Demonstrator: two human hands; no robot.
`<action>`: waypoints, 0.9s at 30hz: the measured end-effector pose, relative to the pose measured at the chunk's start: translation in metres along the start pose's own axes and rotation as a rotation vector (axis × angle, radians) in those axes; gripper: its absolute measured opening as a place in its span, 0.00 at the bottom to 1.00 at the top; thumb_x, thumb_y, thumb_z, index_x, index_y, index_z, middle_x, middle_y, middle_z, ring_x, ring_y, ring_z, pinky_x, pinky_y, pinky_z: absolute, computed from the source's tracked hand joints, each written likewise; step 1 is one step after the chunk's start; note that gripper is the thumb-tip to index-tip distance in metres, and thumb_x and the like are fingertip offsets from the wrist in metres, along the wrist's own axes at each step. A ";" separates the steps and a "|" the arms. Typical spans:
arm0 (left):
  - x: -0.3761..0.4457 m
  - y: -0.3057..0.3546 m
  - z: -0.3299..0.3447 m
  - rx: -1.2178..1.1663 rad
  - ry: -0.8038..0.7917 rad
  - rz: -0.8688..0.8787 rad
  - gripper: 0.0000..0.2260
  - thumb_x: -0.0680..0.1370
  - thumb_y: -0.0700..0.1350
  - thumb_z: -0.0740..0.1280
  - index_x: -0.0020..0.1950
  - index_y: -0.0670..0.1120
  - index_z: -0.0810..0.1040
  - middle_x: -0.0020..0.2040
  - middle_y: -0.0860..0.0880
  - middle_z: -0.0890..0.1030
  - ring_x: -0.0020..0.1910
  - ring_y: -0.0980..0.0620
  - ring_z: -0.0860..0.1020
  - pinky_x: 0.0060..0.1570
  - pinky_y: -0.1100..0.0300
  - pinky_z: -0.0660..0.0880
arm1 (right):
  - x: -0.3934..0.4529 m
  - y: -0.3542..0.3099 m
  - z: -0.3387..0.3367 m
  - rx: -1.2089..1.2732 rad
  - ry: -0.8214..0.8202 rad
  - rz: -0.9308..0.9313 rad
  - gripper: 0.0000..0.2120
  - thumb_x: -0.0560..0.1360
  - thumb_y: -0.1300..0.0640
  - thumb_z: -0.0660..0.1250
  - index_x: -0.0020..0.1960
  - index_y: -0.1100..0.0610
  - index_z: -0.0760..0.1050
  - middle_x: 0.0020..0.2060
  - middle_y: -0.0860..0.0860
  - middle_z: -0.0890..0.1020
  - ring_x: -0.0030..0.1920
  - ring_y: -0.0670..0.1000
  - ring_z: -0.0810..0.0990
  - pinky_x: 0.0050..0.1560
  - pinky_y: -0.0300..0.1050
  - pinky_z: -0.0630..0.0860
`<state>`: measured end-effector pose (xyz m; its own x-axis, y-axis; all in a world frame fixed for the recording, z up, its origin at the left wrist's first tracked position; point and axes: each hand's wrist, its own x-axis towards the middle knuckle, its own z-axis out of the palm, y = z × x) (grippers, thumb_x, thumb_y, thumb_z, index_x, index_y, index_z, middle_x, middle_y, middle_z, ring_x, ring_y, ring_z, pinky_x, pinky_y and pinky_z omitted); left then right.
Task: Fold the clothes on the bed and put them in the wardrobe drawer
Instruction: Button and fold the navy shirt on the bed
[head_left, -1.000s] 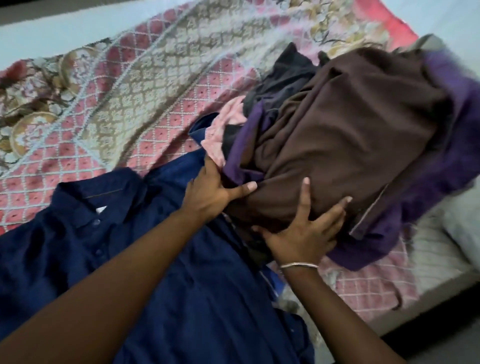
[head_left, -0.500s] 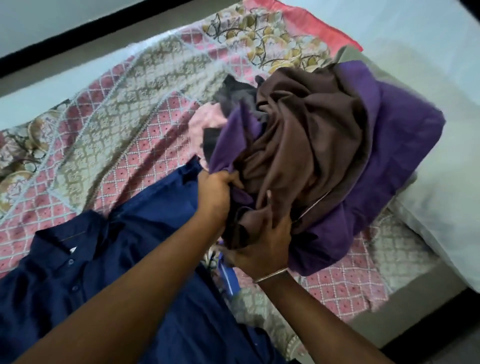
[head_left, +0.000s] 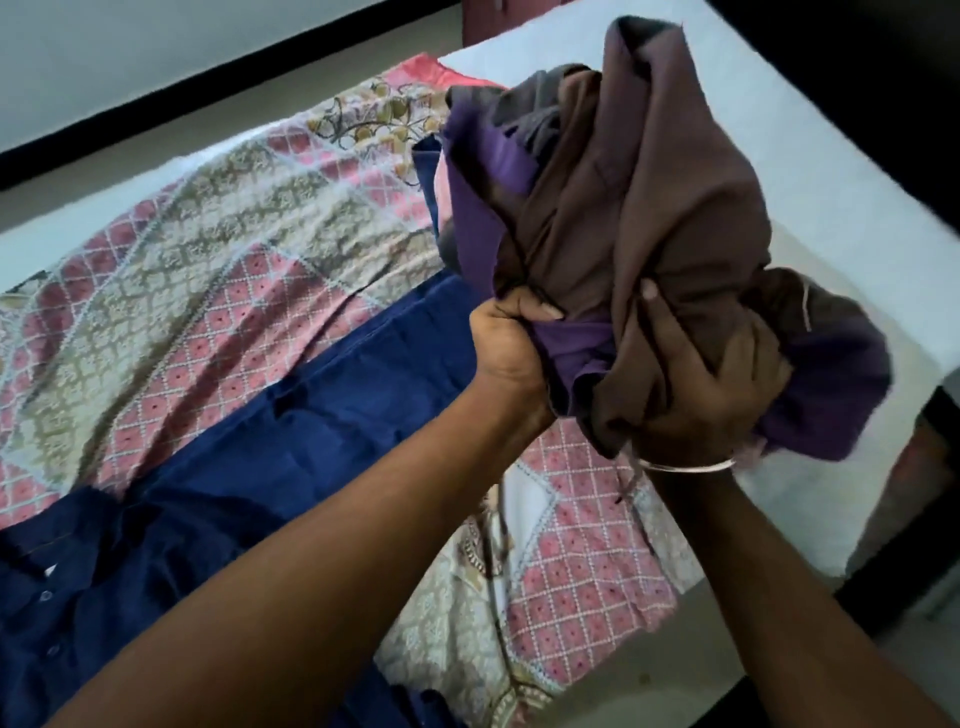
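Both hands hold a bunched bundle of clothes (head_left: 639, 218) up off the bed (head_left: 810, 171) — brown cloth on the outside, purple folds and a darker grey piece showing through it. Gathering the lot in one armful looks like a way to clear room around the navy shirt (head_left: 218, 499), which lies spread flat on the patterned bedspread (head_left: 208, 270), its collar and buttons towards the near left; that shirt is probably the one to be folded first.

The left hand (head_left: 511, 345) is a tight fist clamped on purple and brown cloth at the bundle's lower left edge. The right hand (head_left: 696, 384), a thin bangle (head_left: 685, 466) at its wrist, cups the bundle from beneath with fingers curled up into the brown fabric, bearing most of the weight. A thin cord hangs loose below it.

The bundle hangs above and to the right of the navy shirt, clear of it. No wardrobe drawer can be made out — nothing looks folded yet.
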<state>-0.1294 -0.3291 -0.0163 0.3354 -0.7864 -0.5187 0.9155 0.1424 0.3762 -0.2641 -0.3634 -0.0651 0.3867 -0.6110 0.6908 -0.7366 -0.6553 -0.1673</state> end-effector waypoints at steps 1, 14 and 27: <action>0.005 0.000 -0.004 0.063 0.016 -0.029 0.15 0.55 0.36 0.59 0.40 0.40 0.75 0.34 0.45 0.81 0.31 0.45 0.79 0.33 0.63 0.78 | -0.002 0.007 0.003 -0.093 -0.023 -0.033 0.25 0.77 0.38 0.59 0.73 0.38 0.66 0.57 0.62 0.79 0.57 0.62 0.75 0.53 0.57 0.70; 0.014 0.100 -0.258 2.174 0.631 -0.150 0.51 0.71 0.64 0.71 0.81 0.50 0.42 0.81 0.47 0.47 0.80 0.44 0.47 0.72 0.32 0.49 | -0.085 0.000 0.080 0.004 -0.854 0.062 0.38 0.59 0.34 0.53 0.66 0.45 0.75 0.68 0.54 0.61 0.66 0.62 0.60 0.49 0.68 0.74; -0.002 0.100 -0.187 2.373 0.545 -0.069 0.13 0.75 0.43 0.62 0.56 0.41 0.77 0.56 0.36 0.79 0.54 0.34 0.78 0.47 0.47 0.73 | -0.106 -0.057 0.040 -0.042 -0.715 0.195 0.36 0.63 0.41 0.69 0.71 0.43 0.70 0.73 0.63 0.61 0.72 0.67 0.59 0.62 0.70 0.60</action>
<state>0.0035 -0.2007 -0.1213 0.6829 -0.5474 -0.4837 -0.6191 -0.7852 0.0146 -0.2410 -0.2791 -0.1567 0.5035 -0.8637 0.0224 -0.8435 -0.4970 -0.2034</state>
